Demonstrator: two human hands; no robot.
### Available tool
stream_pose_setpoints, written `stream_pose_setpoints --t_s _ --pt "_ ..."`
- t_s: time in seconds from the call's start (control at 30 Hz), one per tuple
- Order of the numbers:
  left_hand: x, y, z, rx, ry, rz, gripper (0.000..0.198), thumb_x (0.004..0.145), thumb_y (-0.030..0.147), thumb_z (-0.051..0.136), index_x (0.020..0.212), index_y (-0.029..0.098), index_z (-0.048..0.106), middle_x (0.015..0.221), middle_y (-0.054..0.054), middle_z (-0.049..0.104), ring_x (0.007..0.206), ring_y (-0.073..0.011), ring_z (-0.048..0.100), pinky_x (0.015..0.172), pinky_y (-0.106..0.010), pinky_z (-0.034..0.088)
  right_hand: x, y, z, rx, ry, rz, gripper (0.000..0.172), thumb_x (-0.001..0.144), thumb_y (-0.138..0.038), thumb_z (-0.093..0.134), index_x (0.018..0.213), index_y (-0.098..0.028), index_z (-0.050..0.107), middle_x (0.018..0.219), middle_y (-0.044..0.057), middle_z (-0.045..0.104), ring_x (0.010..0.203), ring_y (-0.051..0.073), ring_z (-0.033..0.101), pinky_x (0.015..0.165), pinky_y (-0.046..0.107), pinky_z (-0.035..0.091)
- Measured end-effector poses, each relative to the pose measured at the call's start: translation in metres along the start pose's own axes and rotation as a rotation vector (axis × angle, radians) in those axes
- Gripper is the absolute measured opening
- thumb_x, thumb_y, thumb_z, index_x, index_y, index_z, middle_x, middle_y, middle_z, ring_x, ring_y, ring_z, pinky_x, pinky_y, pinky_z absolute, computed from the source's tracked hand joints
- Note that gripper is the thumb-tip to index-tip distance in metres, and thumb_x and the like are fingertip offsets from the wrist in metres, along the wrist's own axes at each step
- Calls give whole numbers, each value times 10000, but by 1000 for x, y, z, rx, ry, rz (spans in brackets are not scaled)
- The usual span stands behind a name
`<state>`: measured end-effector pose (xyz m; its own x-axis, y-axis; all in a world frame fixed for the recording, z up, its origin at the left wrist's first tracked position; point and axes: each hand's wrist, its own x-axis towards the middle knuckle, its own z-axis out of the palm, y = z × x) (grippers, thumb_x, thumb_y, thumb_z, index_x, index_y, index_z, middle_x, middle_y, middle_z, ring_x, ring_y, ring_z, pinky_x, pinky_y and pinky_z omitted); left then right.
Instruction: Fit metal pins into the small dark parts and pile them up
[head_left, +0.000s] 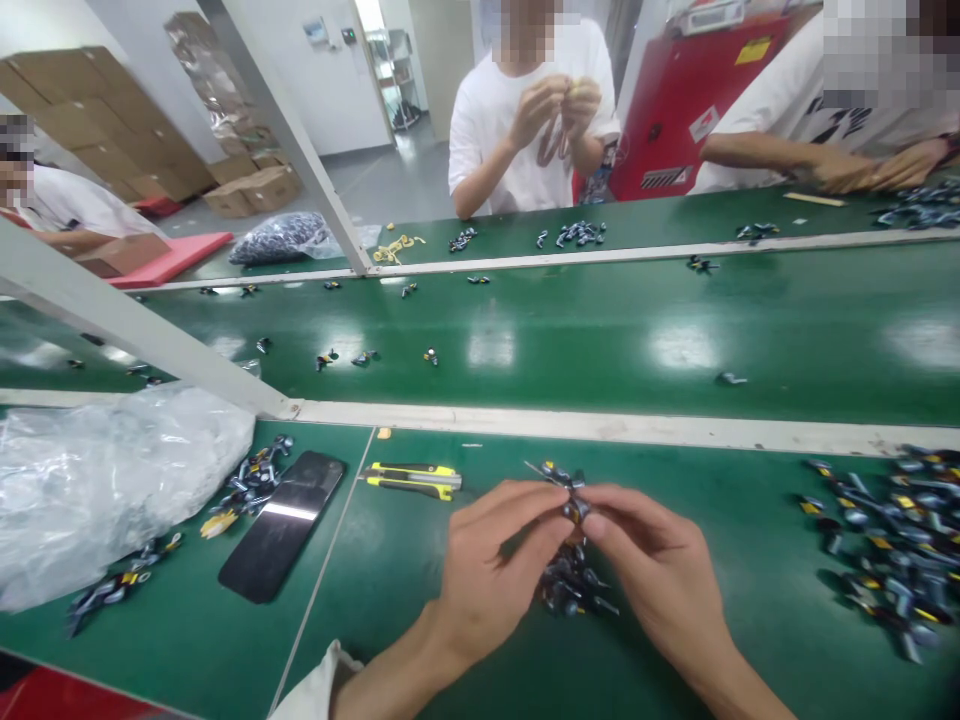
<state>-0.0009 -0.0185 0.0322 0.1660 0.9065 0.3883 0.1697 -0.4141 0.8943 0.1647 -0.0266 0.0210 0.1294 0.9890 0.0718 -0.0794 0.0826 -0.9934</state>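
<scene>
My left hand (495, 570) and my right hand (656, 570) meet above the green bench mat (360, 640), fingertips pinching a tangled bunch of small dark metallic parts (566, 497) with yellow and brown bits. Directly below my hands lies a small heap of the same parts (570, 585), partly hidden by my fingers. A larger spread of these parts (892, 540) sits to the right. Left of my hands lies a yellow-and-black utility knife (412, 480).
A black smartphone (283, 525), a few loose parts and a clear plastic bag (112, 490) lie at the left. Beyond a white rail runs a green conveyor belt (525, 340) with scattered parts. Across it, two people (525, 120) handle parts; cardboard boxes (105, 120) stand behind.
</scene>
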Motion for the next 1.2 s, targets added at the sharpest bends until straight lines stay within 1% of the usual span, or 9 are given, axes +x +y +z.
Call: stream_pose_setpoints --t_s 0.13,0.27,0.4,0.53,0.67,0.8,0.93,1.07,1.2 --pt "-2 -1 4 -57 28 -100 207 911 149 698 1062 252 796 1008 -46 784 911 -177 729 844 -276 593 -1 0 1 4 -10 -4 84 798 -293 820 874 -315 848 839 27 819 707 204 760 622 259 645" --pt "-5 -1 8 -99 73 -156 204 910 165 704 1076 260 775 1007 -35 767 921 -169 725 831 -252 592 -3 2 3 27 -20 -55 113 821 -252 803 882 -336 845 870 22 817 754 197 764 641 247 644" --pt "-8 2 9 -42 86 -124 177 915 142 688 1031 239 781 934 -32 773 856 -160 722 803 -249 593 -7 5 5 60 -24 -59 185 828 -185 789 904 -345 843 885 1 801 693 146 746 625 201 628" --pt "-5 4 8 25 78 -117 186 928 143 666 1021 224 806 933 -49 772 837 -166 730 771 -250 603 -7 8 5 151 -70 29 142 849 -207 787 906 -328 835 869 -5 780 605 109 706 591 189 611" --pt "0 5 4 9 -48 -108 297 948 146 626 1206 213 756 1052 -83 749 909 -184 741 791 -263 619 -2 14 1 279 -109 183 70 862 -253 797 907 -301 821 808 -16 769 597 94 686 613 189 593" --pt "5 5 -3 37 -123 -101 302 938 118 629 1189 218 764 1030 -71 757 927 -172 736 857 -261 602 -2 17 -4 366 -187 282 66 878 -294 789 936 -268 808 654 -24 738 569 95 675 594 182 563" --pt "7 6 -3 74 -73 -49 279 898 84 644 1106 204 786 1016 -73 763 900 -174 738 834 -266 606 -2 10 -1 317 -185 264 62 868 -285 795 911 -241 806 639 -16 731 548 104 677 575 191 566" --pt "7 5 2 -12 -16 -148 213 867 70 675 991 187 803 885 -45 759 801 -147 733 731 -218 605 -2 7 1 281 -185 207 36 842 -254 818 869 -237 802 712 -10 753 562 102 687 583 190 571" --pt "5 1 5 -21 25 -110 162 870 106 733 994 167 816 879 -57 756 789 -135 734 753 -204 603 -3 13 -3 356 -230 304 62 871 -288 798 924 -256 798 598 -24 736 544 95 675 602 184 552"
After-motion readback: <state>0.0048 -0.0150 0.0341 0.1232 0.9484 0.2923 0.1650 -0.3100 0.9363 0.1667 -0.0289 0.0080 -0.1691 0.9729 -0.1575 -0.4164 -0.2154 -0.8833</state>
